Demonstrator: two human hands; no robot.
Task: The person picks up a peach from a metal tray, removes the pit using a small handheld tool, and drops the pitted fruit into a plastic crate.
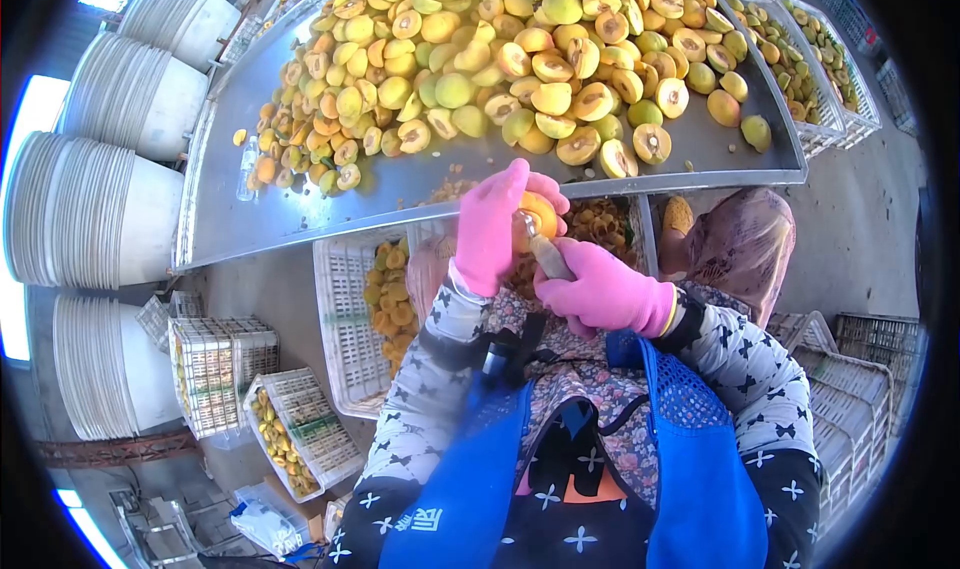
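Left grip (492, 227) upright, cupped round orange fruit (541, 212); right grip (608, 291) lower, wrapped round tool (549, 257).

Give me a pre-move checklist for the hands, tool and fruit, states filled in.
1. Left hand holding the fruit: ok.
2. Right hand gripping the tool by its handle: ok.
3. Tool's metal end at the fruit: ok, they meet in this view.
4. Inside of the fruit scooped clean: cannot tell, partly hidden by hand and tool.
5. Both hands gloved: ok, pink on each.
6. More fruit within view: ok, a large pile on the table.
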